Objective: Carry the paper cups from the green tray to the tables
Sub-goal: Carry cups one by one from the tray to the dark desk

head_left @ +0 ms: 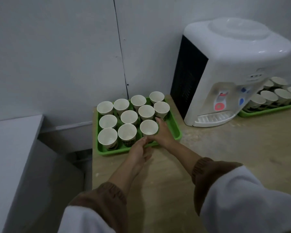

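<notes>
A green tray (175,126) sits on the wooden counter against the wall and holds several white paper cups, all upright. Both my hands reach to the front-right cup (149,127). My right hand (164,134) lies against that cup's right side, with its fingers stretched out along the cup wall. My left hand (138,151) comes in from the front, over the tray's near rim, and its straight fingertips touch the cup's lower part. The cup stands in the tray. The cup hides how my right thumb lies.
A white water dispenser (225,73) stands right of the tray. Behind it is a second green tray (267,110) with several more cups. The wooden counter (225,148) stretches to the right, its left edge just beside the first tray. A grey surface (15,148) lies lower left.
</notes>
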